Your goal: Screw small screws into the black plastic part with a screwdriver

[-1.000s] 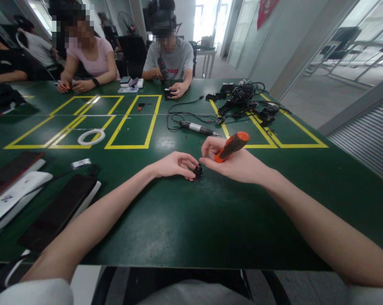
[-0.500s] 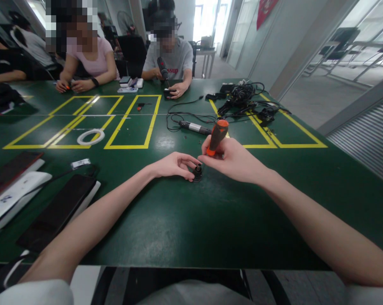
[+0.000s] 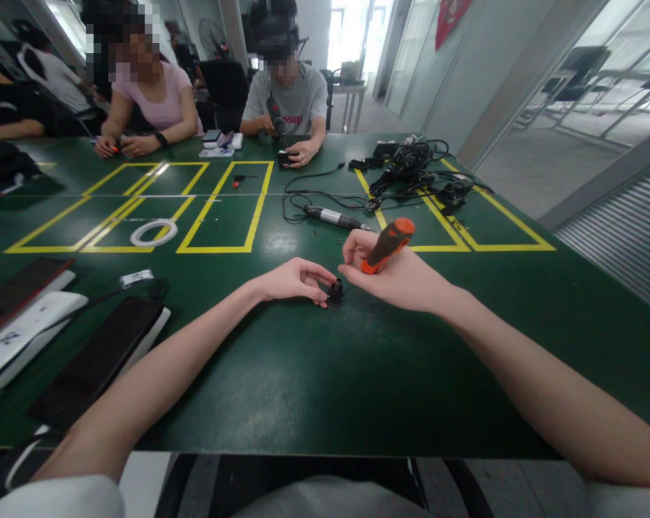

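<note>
"Black part could skid, I'd say. It seems to stand on the desk, steadied from one side only."

"By the left hand, yes. What would set it off?"

"A sideways nudge from the right hand. Or the handle it carries, the orange one: tilted like that, it could slip and knock the part over."

"And the fingers, where's the part to them?"

"Left thumb low at its base, forefinger near its top: a narrow hold, the part just between."

"The right ones?"

"Pinched close, just beside the part's top. From where I'm standing I can't tell whether they touch it. The handle leans back, gripped in the same hand."

"And past them?"

"The grey tool, lying just beyond, then the cables, farther off."
</note>
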